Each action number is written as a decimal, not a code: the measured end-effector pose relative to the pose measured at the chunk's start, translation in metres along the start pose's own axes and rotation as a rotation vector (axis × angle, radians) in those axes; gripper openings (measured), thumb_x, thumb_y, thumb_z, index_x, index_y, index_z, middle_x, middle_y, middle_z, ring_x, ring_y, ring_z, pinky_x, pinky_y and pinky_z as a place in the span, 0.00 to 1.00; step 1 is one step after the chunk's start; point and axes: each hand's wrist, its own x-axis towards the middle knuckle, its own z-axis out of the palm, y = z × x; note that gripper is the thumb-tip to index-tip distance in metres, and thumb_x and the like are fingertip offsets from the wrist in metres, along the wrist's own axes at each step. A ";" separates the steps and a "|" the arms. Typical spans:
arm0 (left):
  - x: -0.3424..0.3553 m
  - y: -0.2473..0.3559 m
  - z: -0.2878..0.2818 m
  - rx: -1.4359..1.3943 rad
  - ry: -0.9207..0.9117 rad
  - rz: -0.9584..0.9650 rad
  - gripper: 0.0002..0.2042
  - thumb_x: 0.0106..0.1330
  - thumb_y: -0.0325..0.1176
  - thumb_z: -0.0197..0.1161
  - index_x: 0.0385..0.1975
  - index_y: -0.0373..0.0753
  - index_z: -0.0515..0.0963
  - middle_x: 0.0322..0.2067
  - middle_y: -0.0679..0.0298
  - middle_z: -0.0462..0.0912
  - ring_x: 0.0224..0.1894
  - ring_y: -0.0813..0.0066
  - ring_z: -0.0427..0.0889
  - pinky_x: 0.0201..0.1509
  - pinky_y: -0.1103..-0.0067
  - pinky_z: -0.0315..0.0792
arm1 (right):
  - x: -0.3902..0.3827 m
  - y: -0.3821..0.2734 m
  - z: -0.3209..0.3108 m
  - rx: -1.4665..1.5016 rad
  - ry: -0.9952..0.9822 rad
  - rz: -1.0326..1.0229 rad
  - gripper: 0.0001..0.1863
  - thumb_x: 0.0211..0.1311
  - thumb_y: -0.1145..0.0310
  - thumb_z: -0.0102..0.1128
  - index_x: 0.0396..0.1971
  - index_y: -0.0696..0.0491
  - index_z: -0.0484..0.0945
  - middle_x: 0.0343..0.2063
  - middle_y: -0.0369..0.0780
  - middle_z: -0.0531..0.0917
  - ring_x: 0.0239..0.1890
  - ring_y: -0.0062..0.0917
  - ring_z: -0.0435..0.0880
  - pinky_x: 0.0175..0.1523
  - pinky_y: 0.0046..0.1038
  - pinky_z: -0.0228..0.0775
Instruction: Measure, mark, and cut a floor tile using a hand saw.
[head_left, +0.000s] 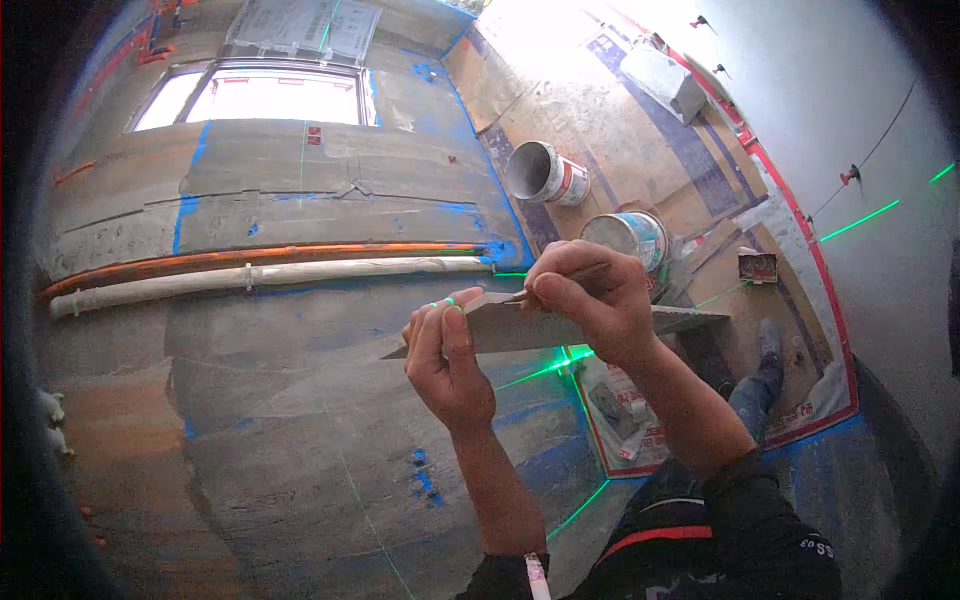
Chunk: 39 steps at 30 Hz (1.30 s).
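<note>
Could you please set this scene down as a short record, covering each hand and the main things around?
Left hand: the hand grips a flat grey panel near its left end
Right hand: the hand pinches a thin pencil-like tool, tip at the panel
Containers: open-topped bucket; second bucket partly behind the right hand
Wall: orange pipe above white pipe; window higher up
Light: bright green line below the panel
</note>
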 end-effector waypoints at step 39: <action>-0.018 0.007 -0.007 -0.051 0.042 -0.038 0.18 0.88 0.39 0.56 0.46 0.36 0.92 0.40 0.62 0.91 0.47 0.67 0.82 0.61 0.68 0.71 | -0.018 -0.002 0.005 0.030 0.047 0.046 0.09 0.81 0.71 0.72 0.50 0.61 0.90 0.40 0.39 0.94 0.42 0.18 0.92 0.50 0.24 0.86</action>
